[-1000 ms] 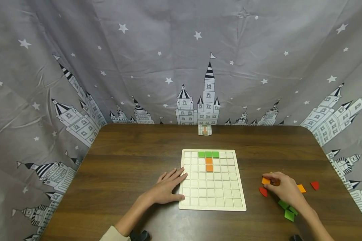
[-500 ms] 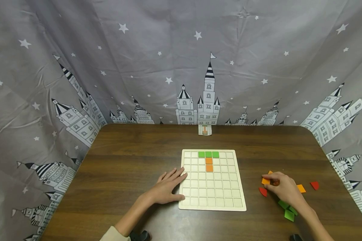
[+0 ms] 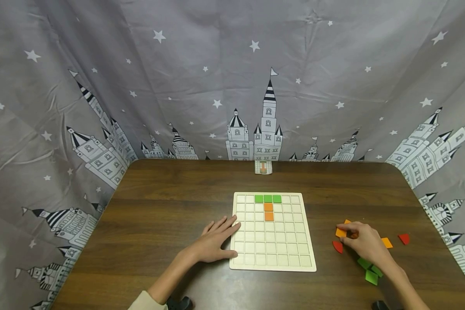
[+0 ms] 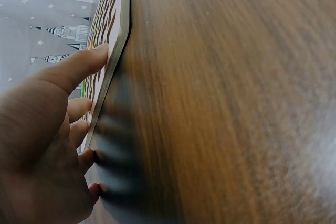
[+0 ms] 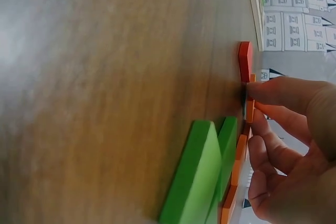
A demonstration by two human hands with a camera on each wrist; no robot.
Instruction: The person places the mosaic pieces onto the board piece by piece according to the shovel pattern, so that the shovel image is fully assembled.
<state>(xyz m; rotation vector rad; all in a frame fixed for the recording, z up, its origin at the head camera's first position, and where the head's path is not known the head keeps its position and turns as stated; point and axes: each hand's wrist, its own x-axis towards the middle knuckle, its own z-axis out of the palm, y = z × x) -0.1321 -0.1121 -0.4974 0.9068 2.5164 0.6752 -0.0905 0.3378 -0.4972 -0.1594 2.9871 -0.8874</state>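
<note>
My left hand (image 3: pixel 213 246) rests with spread fingers on the left edge of a pale wooden grid board (image 3: pixel 293 248). In the left wrist view its thumb (image 4: pixel 86 66) touches the board's rim. Three green square tiles (image 3: pixel 268 198) fill part of the board's top row, with two orange square tiles (image 3: pixel 268 207) in a column below the middle one. Right of the board, my right hand (image 3: pixel 366 244) pinches an orange square tile (image 3: pixel 340 233) between thumb and fingers, low over the table. A red rounded piece (image 3: pixel 337 246) lies just in front of that tile.
Several green tiles (image 3: pixel 371 277) lie in a pile beneath the right wrist. Another orange tile (image 3: pixel 387 243) and a red piece (image 3: pixel 404 238) lie to the right of the hand. A small pattern card (image 3: pixel 263 167) stands at the table's back edge against the grey curtain (image 3: pixel 317 56).
The orange tile in my right hand has shifted very slightly, and a bit more of another orange tile shows behind the fingers. My left hand and the board stay where they were.
</note>
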